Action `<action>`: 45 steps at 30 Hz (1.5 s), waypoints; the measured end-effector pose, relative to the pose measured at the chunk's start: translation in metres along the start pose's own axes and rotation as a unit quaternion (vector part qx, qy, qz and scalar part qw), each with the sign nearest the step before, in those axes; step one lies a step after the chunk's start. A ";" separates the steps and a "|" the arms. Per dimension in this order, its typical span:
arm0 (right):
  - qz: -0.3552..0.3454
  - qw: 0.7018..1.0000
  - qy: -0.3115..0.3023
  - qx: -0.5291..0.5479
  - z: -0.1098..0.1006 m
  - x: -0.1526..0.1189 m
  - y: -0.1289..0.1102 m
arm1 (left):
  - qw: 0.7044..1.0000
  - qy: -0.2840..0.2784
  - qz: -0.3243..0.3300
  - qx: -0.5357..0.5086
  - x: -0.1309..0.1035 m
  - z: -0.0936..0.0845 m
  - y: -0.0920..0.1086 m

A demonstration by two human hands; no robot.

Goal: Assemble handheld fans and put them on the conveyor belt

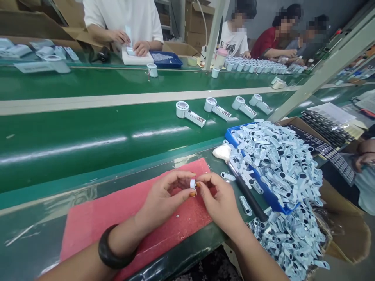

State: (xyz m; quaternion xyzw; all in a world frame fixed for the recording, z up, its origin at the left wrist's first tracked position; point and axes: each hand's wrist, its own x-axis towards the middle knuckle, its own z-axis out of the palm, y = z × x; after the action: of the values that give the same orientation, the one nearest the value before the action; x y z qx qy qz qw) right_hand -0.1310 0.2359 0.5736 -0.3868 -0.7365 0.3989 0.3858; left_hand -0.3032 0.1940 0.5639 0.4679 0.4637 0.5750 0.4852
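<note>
Above a red mat point(88, 226), my left hand point(164, 197) holds a small light-blue plastic piece point(192, 184) between its thumb and fingertips. My right hand point(219, 201) meets it from the other side, thumb and forefinger pinched at the piece's right edge. Whatever lies between those right fingertips is too small to make out. Right of my hands lies a hammer point(246, 191) with a black handle and a white-wrapped head. Loose light-blue oval covers point(245, 205) with dark ovals lie around the hammer.
A blue bin point(265, 191) heaped with such covers stands at right, more piled below it. Several light-blue handheld fans point(182, 110) lie on the green conveyor point(88, 136). A slanted metal post point(319, 68) crosses at right. Co-workers point(125, 23) sit across the line.
</note>
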 end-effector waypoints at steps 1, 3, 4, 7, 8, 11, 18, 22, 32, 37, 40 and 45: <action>0.002 1.000 0.001 0.011 0.000 0.000 0.000 | 0.999 -0.003 -0.017 -0.039 0.001 -0.001 0.000; -0.005 1.000 0.004 0.016 -0.001 0.000 -0.002 | 0.994 -0.008 -0.044 -0.098 0.002 -0.004 -0.001; -0.013 1.000 0.006 0.011 -0.002 0.000 -0.004 | 0.992 -0.005 -0.052 -0.113 0.003 -0.005 -0.002; -0.044 0.999 0.011 -0.012 -0.006 0.001 -0.012 | 0.990 0.010 -0.065 -0.127 0.004 -0.008 -0.005; -0.053 0.998 0.013 -0.020 -0.008 0.001 -0.014 | 0.990 0.012 -0.067 -0.127 0.004 -0.008 -0.006; -0.079 0.996 0.016 -0.043 -0.010 0.001 -0.019 | 0.990 0.006 -0.070 -0.123 0.005 -0.007 -0.007; -0.079 0.989 0.011 -0.126 -0.010 -0.003 -0.020 | 0.996 -0.016 -0.051 -0.077 0.006 -0.003 0.004; -0.040 0.989 -0.020 -0.139 -0.013 0.000 -0.018 | 0.999 -0.022 0.003 0.043 0.004 -0.006 0.006; 0.025 0.993 -0.035 -0.113 -0.018 0.005 -0.009 | 0.981 -0.071 0.093 0.155 0.004 -0.007 0.002; 0.048 0.995 -0.037 -0.076 -0.014 0.002 -0.005 | 0.980 -0.072 0.091 0.159 0.003 -0.005 -0.002; 0.064 0.997 -0.029 -0.043 -0.010 -0.001 -0.005 | 0.981 -0.066 0.084 0.165 0.003 -0.005 -0.003; 0.076 0.997 -0.026 0.001 -0.007 -0.003 -0.002 | 0.984 -0.047 0.058 0.160 0.003 0.000 0.000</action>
State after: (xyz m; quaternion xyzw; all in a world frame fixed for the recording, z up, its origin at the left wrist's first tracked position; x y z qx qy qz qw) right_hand -0.1244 0.2345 0.5776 -0.4312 -0.7143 0.4373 0.3355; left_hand -0.3038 0.1968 0.5643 0.5922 0.4986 0.4978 0.3911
